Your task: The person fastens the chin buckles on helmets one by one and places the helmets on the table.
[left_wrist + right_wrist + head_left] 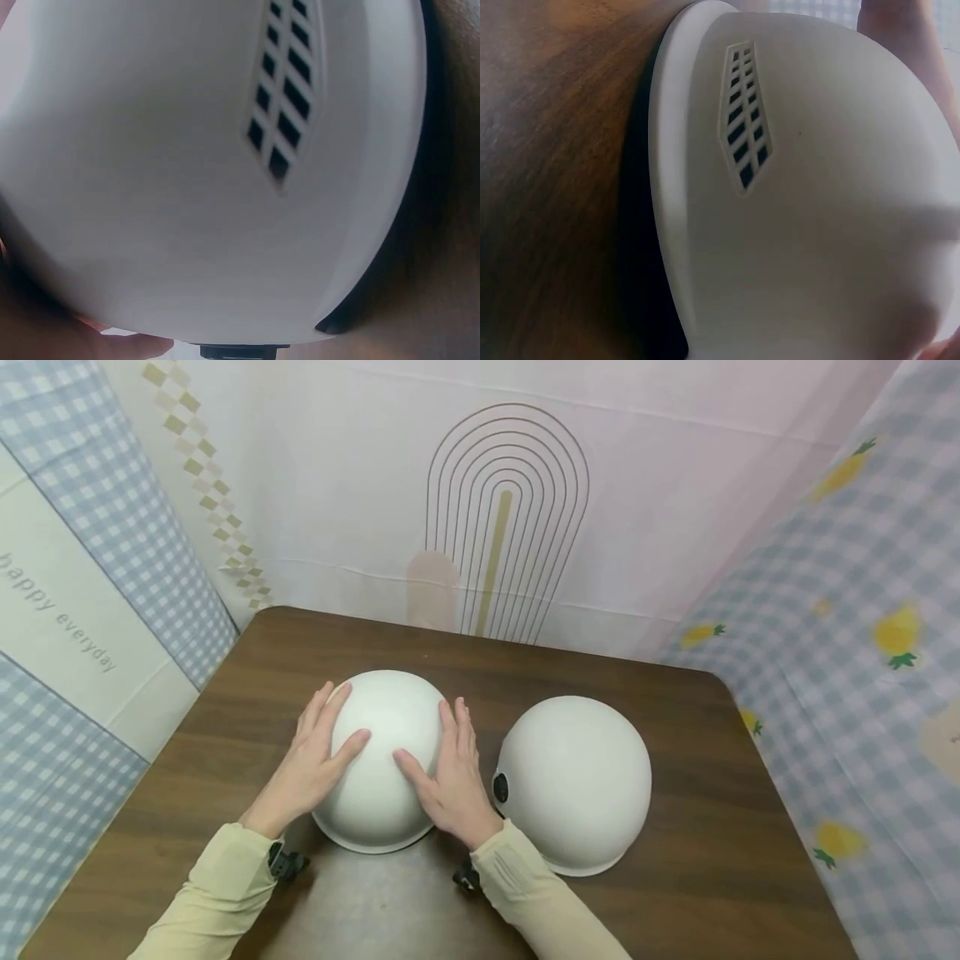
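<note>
A white helmet [382, 777] sits dome up on the brown table, its rim facing down. My left hand [311, 768] lies against its left side, the fingers fairly straight and the thumb across the dome. Against the right side rests my right hand [453, 785], fingers extended upward and thumb on the front of the shell. Both wrist views show a slatted vent on this helmet [150, 187] [840, 165]. A second white helmet [581, 777], also dome up, stands just right of my right hand, with a dark round part on its left side.
The wooden table [697, 860] has rounded far corners. Behind it hangs a pale patterned curtain [337, 485], with checked cloth [810, 635] on the right and more checked cloth [135, 485] on the left. Black wrist devices [287, 864] sit under both cuffs.
</note>
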Motion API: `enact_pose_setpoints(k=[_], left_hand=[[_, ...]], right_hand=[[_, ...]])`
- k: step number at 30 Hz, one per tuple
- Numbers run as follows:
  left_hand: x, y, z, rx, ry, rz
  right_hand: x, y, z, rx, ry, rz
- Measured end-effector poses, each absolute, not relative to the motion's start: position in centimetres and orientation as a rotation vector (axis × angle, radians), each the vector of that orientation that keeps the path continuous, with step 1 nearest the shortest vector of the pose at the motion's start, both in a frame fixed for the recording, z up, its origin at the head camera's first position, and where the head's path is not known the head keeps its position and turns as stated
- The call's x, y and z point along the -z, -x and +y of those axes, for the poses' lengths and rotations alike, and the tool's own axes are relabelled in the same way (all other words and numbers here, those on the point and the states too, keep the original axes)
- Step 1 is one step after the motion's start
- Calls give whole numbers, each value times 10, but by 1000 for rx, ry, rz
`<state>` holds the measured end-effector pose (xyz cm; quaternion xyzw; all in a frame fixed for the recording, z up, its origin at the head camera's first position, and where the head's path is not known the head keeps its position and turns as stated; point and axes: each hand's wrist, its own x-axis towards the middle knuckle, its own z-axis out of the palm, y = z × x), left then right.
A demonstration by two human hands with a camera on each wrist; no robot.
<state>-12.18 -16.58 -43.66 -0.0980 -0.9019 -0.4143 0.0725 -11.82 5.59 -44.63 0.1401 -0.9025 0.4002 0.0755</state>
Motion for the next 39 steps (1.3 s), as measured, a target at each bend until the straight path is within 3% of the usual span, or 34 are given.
enact_pose_setpoints(k=[39], left_hand=[[440,122,-166,1285,251,-2693]], right_hand=[[458,123,54,-1720,31,-2755]])
